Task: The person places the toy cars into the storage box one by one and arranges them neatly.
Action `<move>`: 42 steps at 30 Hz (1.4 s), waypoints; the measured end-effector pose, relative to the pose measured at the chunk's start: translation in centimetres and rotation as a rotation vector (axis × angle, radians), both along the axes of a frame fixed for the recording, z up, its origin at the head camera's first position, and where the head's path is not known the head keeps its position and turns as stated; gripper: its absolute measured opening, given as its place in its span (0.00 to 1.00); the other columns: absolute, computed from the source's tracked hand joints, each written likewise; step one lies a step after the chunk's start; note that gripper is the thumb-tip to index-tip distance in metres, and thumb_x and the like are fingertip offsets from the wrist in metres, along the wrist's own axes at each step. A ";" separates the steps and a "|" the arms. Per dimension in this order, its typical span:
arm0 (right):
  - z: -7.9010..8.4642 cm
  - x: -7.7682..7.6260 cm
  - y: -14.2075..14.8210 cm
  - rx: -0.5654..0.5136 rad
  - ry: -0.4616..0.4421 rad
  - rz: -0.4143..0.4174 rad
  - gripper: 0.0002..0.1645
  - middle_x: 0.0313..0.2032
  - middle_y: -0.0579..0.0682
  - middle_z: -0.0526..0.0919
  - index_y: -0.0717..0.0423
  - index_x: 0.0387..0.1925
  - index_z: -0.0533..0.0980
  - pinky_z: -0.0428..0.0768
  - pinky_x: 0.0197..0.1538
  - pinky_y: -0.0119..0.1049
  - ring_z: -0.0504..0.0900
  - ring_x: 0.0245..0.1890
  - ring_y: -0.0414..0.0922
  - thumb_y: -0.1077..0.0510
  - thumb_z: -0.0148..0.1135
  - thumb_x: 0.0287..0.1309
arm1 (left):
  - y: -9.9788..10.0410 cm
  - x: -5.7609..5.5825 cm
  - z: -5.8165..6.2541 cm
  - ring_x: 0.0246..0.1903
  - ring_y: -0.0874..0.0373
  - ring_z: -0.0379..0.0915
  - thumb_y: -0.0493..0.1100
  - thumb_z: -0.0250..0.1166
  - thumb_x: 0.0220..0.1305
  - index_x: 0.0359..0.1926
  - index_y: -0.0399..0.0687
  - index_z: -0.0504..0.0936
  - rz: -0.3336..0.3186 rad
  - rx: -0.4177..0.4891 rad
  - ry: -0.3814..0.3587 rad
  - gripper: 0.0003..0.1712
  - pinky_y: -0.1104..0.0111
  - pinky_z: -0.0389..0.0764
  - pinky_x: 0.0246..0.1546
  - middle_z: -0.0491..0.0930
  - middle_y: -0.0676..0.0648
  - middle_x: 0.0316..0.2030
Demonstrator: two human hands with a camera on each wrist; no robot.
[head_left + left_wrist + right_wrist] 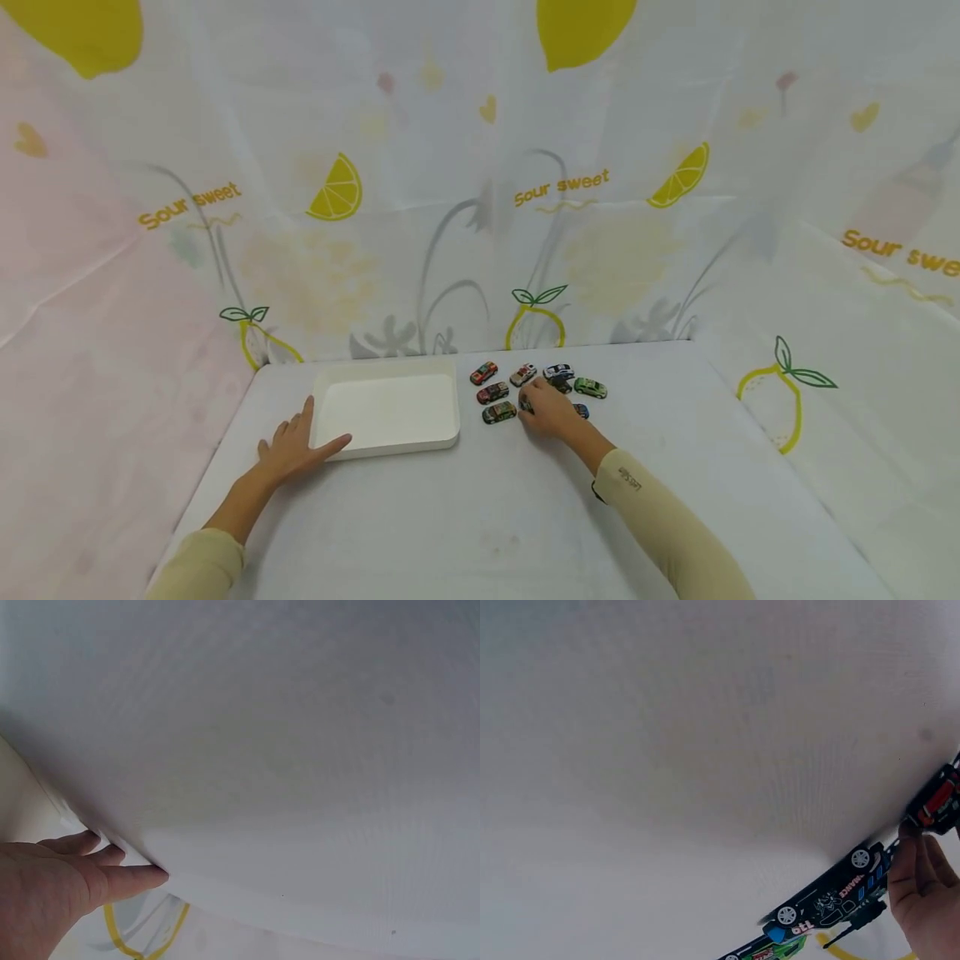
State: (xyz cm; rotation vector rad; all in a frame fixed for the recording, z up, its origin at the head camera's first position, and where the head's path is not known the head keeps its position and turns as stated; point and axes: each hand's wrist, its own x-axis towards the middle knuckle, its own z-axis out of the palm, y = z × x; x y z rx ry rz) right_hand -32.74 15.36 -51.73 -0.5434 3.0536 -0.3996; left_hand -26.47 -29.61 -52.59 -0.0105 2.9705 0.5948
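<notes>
A shallow white tray (pixel 385 448) lies on the table, and my left hand (pixel 291 446) rests at its near left corner. The fingers are spread, with the index finger by the left wall and the thumb along the front. In the left wrist view, the left hand (pixel 60 889) has its fingers extended at the white surface. My right hand (pixel 549 410) is among several small toy cars, its fingers curled down and pinching a dark toy car (pixel 525 405) mostly hidden beneath them. In the right wrist view, the right hand (pixel 930 900) is beside a black car marked with blue (pixel 829 896).
Around the right hand sit a red car (pixel 483 372), a dark red car (pixel 492 392), a camouflage-coloured car (pixel 498 412), a beige-and-red car (pixel 522 374), a white-and-blue car (pixel 558 372) and a green car (pixel 591 387). A lemon-print cloth (pixel 465 250) hangs behind and beside the table.
</notes>
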 end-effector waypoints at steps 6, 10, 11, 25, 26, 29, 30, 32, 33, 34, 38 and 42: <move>-0.2 -0.2 -0.1 -0.082 -0.037 -0.022 0.34 0.58 0.57 0.67 0.54 0.61 0.65 0.73 0.57 0.47 0.73 0.55 0.54 0.52 0.63 0.54 | 0.0 0.0 0.0 0.62 0.27 0.45 0.79 0.51 0.48 0.71 0.44 0.29 0.004 0.004 -0.005 0.67 0.26 0.46 0.48 0.49 0.26 0.66; -0.1 -0.5 -0.2 -0.074 -0.020 0.016 0.31 0.59 0.60 0.68 0.63 0.57 0.69 0.69 0.61 0.47 0.70 0.59 0.55 0.55 0.64 0.53 | 0.0 0.0 0.0 0.62 0.27 0.45 0.79 0.50 0.48 0.71 0.44 0.29 0.005 0.001 -0.008 0.67 0.27 0.46 0.49 0.49 0.26 0.66; -0.2 -0.5 -0.3 -0.060 -0.013 0.022 0.30 0.59 0.60 0.69 0.65 0.55 0.70 0.69 0.61 0.46 0.70 0.59 0.55 0.55 0.64 0.53 | 0.0 0.0 0.0 0.62 0.27 0.45 0.79 0.50 0.48 0.71 0.44 0.29 0.004 0.001 -0.007 0.67 0.27 0.45 0.49 0.49 0.26 0.66; 0.2 -0.2 -0.4 0.060 0.007 -0.046 0.27 0.50 0.56 0.75 0.58 0.53 0.72 0.75 0.53 0.48 0.76 0.50 0.53 0.47 0.61 0.54 | -0.1 -0.2 -0.2 0.62 0.27 0.45 0.80 0.50 0.47 0.71 0.44 0.30 0.007 0.000 0.005 0.67 0.27 0.45 0.49 0.50 0.26 0.66; 0.3 -0.2 -0.4 0.047 0.003 -0.046 0.28 0.51 0.56 0.74 0.57 0.53 0.71 0.75 0.52 0.48 0.76 0.50 0.53 0.48 0.61 0.55 | -0.1 -0.2 -0.3 0.62 0.27 0.45 0.80 0.50 0.47 0.71 0.44 0.30 0.007 0.003 0.003 0.67 0.27 0.45 0.49 0.50 0.26 0.66; 0.5 -0.2 -0.3 0.013 -0.007 -0.052 0.28 0.53 0.56 0.72 0.56 0.55 0.70 0.76 0.51 0.50 0.76 0.49 0.54 0.49 0.61 0.55 | -0.2 -0.3 -0.3 0.63 0.27 0.44 0.80 0.50 0.47 0.71 0.43 0.30 0.005 0.006 -0.007 0.67 0.27 0.44 0.50 0.49 0.25 0.66; 0.5 -0.2 -0.2 0.000 -0.008 -0.055 0.28 0.53 0.56 0.72 0.55 0.56 0.69 0.76 0.50 0.51 0.77 0.49 0.55 0.49 0.61 0.55 | -0.2 -0.3 -0.3 0.63 0.27 0.44 0.80 0.50 0.47 0.71 0.43 0.30 0.006 0.004 -0.010 0.68 0.27 0.44 0.50 0.49 0.25 0.66; 0.6 -0.1 0.0 -0.024 -0.015 -0.063 0.27 0.54 0.56 0.71 0.53 0.56 0.69 0.76 0.50 0.51 0.77 0.48 0.56 0.50 0.61 0.55 | -0.2 -0.3 -0.2 0.63 0.27 0.43 0.80 0.50 0.47 0.71 0.42 0.29 0.006 0.003 -0.016 0.68 0.27 0.44 0.50 0.49 0.25 0.66; 0.7 -0.2 0.1 -0.039 -0.019 -0.065 0.27 0.53 0.56 0.71 0.52 0.56 0.69 0.76 0.50 0.51 0.77 0.48 0.55 0.51 0.61 0.55 | -0.2 -0.3 -0.2 0.63 0.27 0.43 0.80 0.50 0.47 0.71 0.42 0.29 0.007 -0.002 -0.017 0.68 0.27 0.44 0.50 0.49 0.25 0.66; 0.8 -0.2 0.1 -0.050 -0.024 -0.066 0.26 0.52 0.55 0.71 0.50 0.56 0.69 0.75 0.50 0.51 0.76 0.48 0.54 0.51 0.61 0.56 | -0.2 -0.2 -0.2 0.63 0.27 0.44 0.80 0.50 0.47 0.71 0.42 0.29 0.011 -0.002 -0.015 0.68 0.27 0.44 0.50 0.49 0.25 0.66; 1.1 -0.2 0.2 -0.078 -0.014 -0.042 0.25 0.48 0.53 0.72 0.48 0.54 0.70 0.76 0.48 0.49 0.77 0.44 0.51 0.51 0.62 0.55 | -0.3 -0.1 -0.1 0.63 0.26 0.43 0.80 0.51 0.46 0.71 0.42 0.29 0.017 0.019 -0.009 0.69 0.27 0.43 0.50 0.49 0.26 0.66; 1.4 -0.3 0.4 -0.089 0.055 -0.004 0.23 0.45 0.52 0.74 0.51 0.51 0.72 0.78 0.42 0.48 0.78 0.40 0.50 0.52 0.64 0.53 | -0.4 -0.1 0.0 0.64 0.26 0.39 0.80 0.51 0.46 0.71 0.44 0.28 0.005 0.047 -0.033 0.69 0.27 0.40 0.51 0.47 0.27 0.67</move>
